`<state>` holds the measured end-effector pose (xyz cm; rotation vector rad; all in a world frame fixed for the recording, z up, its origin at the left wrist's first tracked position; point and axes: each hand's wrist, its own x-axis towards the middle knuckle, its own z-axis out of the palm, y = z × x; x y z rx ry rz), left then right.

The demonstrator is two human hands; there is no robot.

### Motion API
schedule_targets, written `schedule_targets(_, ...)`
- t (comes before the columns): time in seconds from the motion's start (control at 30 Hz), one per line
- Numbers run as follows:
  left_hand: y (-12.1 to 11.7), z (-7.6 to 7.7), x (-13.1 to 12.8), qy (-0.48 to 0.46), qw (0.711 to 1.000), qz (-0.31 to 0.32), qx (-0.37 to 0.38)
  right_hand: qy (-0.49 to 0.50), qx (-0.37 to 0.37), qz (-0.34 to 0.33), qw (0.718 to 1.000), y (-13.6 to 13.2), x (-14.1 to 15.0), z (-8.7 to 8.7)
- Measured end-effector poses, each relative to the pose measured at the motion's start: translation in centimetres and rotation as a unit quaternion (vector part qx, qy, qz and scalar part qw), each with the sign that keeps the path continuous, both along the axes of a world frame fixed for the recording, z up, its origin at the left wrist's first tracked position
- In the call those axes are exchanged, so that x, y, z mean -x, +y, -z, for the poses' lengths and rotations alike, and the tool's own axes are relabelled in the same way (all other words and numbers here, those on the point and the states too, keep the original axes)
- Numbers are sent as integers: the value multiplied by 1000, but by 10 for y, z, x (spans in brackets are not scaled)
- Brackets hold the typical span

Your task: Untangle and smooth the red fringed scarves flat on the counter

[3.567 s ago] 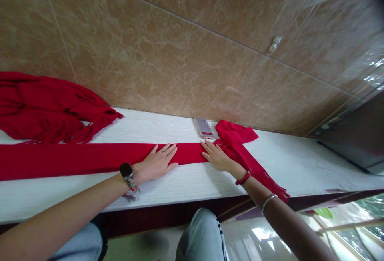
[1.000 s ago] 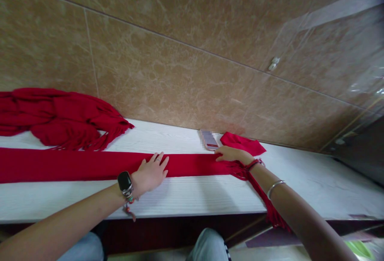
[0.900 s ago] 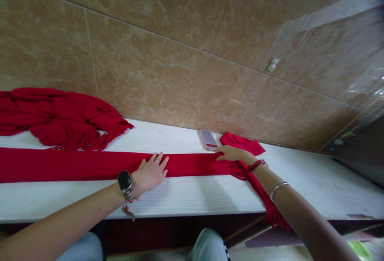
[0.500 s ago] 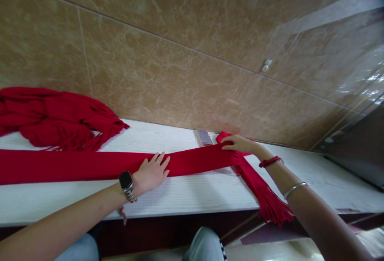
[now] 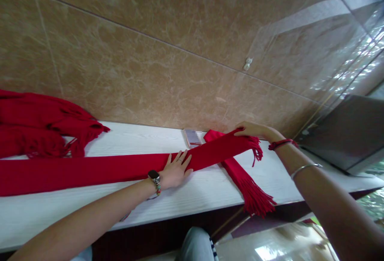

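A long red scarf (image 5: 114,169), folded into a flat strip, runs along the white table from the left edge. My left hand (image 5: 177,169) lies on it with fingers spread, pressing it to the table. My right hand (image 5: 250,128) pinches the scarf's far edge near its fringed end and holds that end raised. Beneath the lifted end, a second red scarf piece (image 5: 240,177) crosses at an angle; its fringe hangs over the table's front edge. Whether the two pieces are joined is hidden.
A crumpled red fringed scarf (image 5: 45,125) lies at the back left against the tiled wall (image 5: 144,69). A phone (image 5: 193,138) rests near the wall, close behind the strip. A dark grey box-like object (image 5: 345,133) stands at the table's right end.
My right hand has gripped the strip's fringed end, lifted it and moved it right and toward the wall. My left hand has stayed flat on the strip. The view has swung right.
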<state>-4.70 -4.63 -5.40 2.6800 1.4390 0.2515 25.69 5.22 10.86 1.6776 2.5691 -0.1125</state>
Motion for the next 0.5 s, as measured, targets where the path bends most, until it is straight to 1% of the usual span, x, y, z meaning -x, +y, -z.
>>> schedule_targets(0.07, 6, 0, -11, 3, 1000, 17, 9, -40, -2, 36, 999, 10, -12, 9)
schedule_targets(0.17, 12, 2, -20, 10, 999, 27, 17, -88, -4, 69, 994, 21, -21, 30)
schedule_targets(0.37, 13, 8, -18, 11, 999, 49, -2, -130, -1, 80, 988, 35, -20, 67)
schedule_targets(0.5, 11, 4, -15, 25, 998, 61, 6, -148, 2, 81, 986, 43, -21, 88)
